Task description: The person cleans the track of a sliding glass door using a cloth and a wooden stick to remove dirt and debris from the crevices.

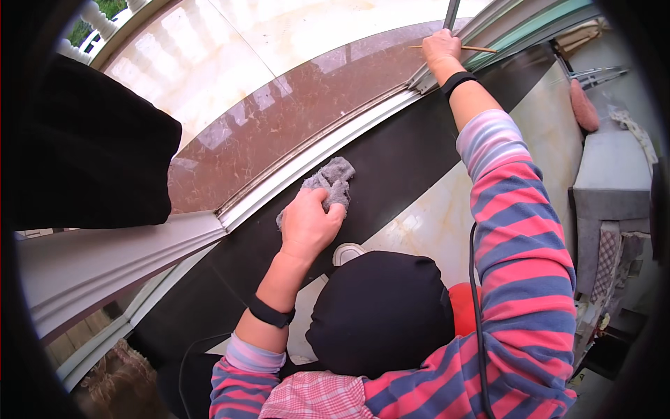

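Note:
My left hand (pixel 312 220) holds a crumpled grey cloth (pixel 335 180) over the black floor strip, beside the white door sill track (pixel 314 157). My right hand, (pixel 442 48) at the upper right, is closed around a thin wooden stick (pixel 479 49) and is against the grey edge of a door frame (pixel 451 13). The stick's two ends show on either side of the fist. How the fingertips of the right hand lie is hidden.
Beyond the sill lie reddish-brown stone (pixel 293 112) and pale tiles. A dark cloth-like thing (pixel 99 146) covers the left side. A white frame (pixel 131 262) runs below it. At the right stands a grey-white piece of furniture (pixel 612 162) with a pink object (pixel 583 105) nearby.

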A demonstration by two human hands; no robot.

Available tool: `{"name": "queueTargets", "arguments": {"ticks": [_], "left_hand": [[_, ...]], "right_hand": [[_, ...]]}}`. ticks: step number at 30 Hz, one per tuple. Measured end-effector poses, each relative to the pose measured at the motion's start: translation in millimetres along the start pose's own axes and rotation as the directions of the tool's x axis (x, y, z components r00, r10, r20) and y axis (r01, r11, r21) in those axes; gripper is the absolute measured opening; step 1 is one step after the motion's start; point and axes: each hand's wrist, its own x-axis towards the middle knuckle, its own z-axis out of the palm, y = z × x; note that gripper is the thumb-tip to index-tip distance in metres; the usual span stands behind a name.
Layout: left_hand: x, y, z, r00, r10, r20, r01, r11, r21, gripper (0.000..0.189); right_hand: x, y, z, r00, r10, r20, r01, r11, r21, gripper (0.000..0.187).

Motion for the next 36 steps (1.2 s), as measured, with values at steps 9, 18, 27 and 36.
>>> {"name": "queueTargets", "arguments": {"ticks": [9,18,27,36], "left_hand": [[-3.7,-2.6,0.8,1.0,-0.007,0.001,0.007,1.0,-0.022,0.027],[-6.2,-3.0,1.9,0.999,0.025,-0.029,-0.027,0.999,-0.047,0.023],[-1.6,-13.6,-0.3,0.937,-0.124,-0.328,-0.048,0.882,-0.47,0.02],[-24.2,-74.1,-7.5,0.595,-0.428,-0.68,0.109,0.881,-0.46,0.019]], "right_hand": [[16.0,7.8,6.0,1.0,0.011,-0.025,-0.012,0.999,-0.036,0.026],[19.2,18.1,1.9,0.999,-0.017,0.032,0.015,0.998,0.061,0.026],[-195.6,-115.5,26.2,0.613,-0.79,0.013,0.106,0.099,0.989,0.047],[-244.8,-145.2,2.6,0.867,-0.483,-0.123,-0.076,-0.372,0.925,0.019]]}}
